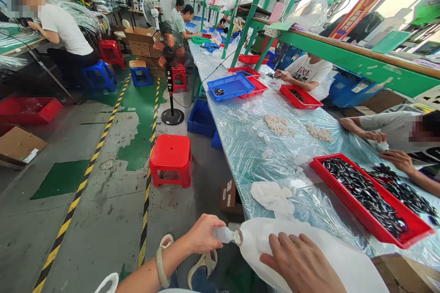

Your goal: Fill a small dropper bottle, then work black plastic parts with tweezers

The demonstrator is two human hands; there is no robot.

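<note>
My left hand (205,234) pinches a small translucent plastic bottle (222,234) at the table's near edge. Its narrow end meets the mouth of a large white plastic jug (263,242), which is tipped onto its side with the mouth toward the left. Over the jug's upper side lies my right hand (302,256), its fingers bent and gripping the jug. Whether liquid is flowing between the two containers cannot be seen. Just beyond the jug, a crumpled white cloth or wipe (270,194) rests on the plastic-covered table (237,160).
A red tray (314,165) of shiny black parts stands to the right, with a loose pile (402,187) beside it. Opposite, a co-worker's hands (398,159) hold something whitish. A red stool (171,158) and a standing fan (168,55) occupy the left floor.
</note>
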